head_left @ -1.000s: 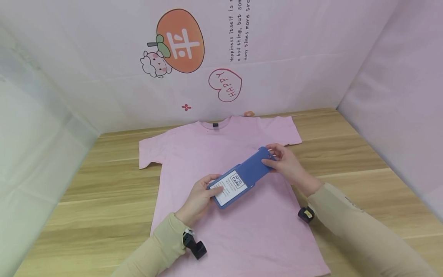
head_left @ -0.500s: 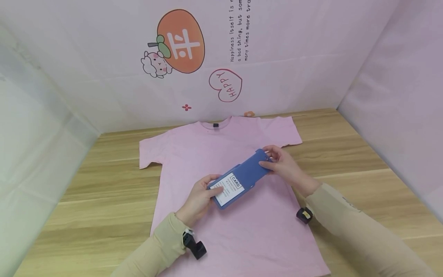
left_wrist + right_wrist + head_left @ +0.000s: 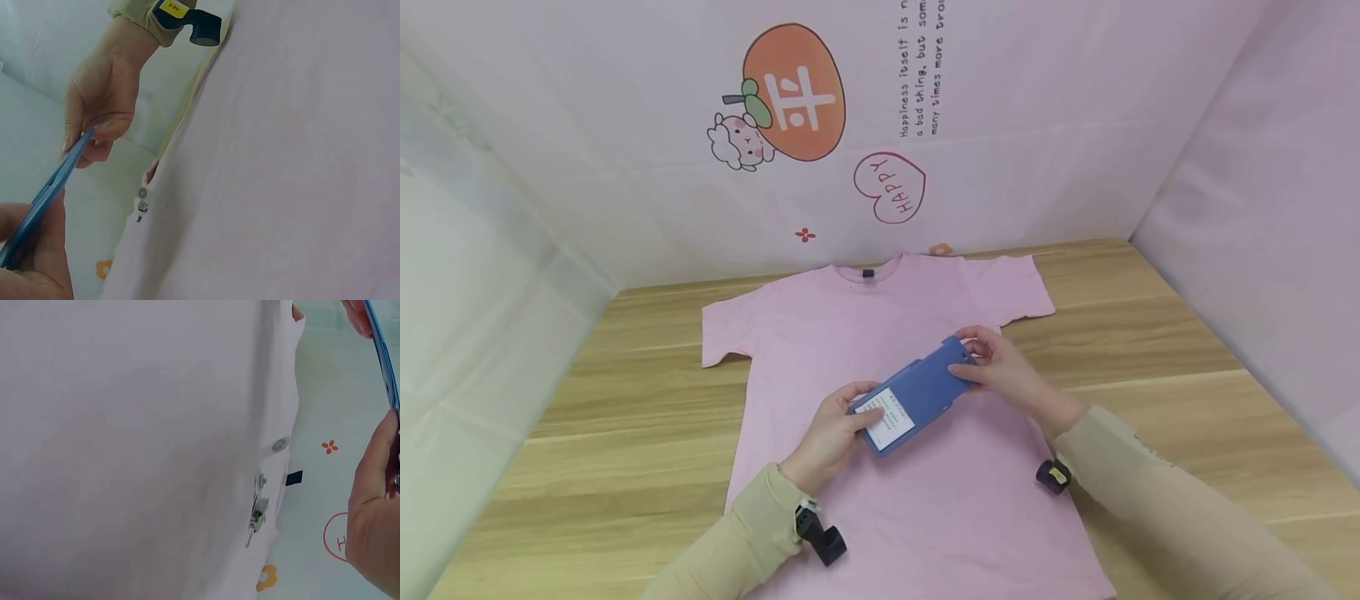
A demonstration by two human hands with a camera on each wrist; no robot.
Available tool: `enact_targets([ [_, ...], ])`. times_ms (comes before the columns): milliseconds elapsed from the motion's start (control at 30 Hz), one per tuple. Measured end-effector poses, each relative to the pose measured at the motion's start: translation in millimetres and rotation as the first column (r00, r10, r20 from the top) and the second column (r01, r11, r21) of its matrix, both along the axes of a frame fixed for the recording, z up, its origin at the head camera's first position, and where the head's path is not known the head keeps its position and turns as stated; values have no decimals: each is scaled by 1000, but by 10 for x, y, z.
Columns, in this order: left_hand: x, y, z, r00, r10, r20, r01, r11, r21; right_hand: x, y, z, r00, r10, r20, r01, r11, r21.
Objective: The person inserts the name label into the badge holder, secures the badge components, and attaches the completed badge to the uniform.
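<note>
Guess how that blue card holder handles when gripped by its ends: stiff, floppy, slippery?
Probably stiff: the blue card holder spans straight between the left hand and right hand, no sag, above the pink T-shirt. Likely light: fingers pinch only its ends. Its thin edge in the left wrist view suggests it could twist or slip under a loose pinch.

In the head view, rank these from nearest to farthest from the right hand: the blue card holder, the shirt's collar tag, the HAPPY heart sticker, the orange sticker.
1. Blue card holder: pinched at its far end by the right hand.
2. Collar tag: at the shirt's neck, up and left of the hand.
3. HAPPY heart sticker: on the back wall, above the collar.
4. Orange sticker: highest on the wall, farther left.
</note>
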State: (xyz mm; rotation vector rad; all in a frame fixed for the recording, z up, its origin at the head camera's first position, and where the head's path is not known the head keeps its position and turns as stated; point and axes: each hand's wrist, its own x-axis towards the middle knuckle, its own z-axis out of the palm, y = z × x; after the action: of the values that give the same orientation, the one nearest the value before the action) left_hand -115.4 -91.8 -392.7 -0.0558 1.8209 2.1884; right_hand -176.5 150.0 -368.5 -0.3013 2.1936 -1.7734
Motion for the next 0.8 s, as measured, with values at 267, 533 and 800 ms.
enact_targets([
  [267, 10, -20, -8, 1000, 1, -8, -1, 1000, 15, 51, -62, -10, 1000, -7, -28, 7, 1000, -1],
  [533, 4, -51, -20, 1000, 5, -4, -5, 1000, 26, 64, -19, 30, 997, -44, -60, 46, 998, 38],
  [800, 8, -37, 0, 1000, -18, -9, 18, 1000, 16, 56, 2, 15, 997, -21, -74, 26, 998, 65],
])
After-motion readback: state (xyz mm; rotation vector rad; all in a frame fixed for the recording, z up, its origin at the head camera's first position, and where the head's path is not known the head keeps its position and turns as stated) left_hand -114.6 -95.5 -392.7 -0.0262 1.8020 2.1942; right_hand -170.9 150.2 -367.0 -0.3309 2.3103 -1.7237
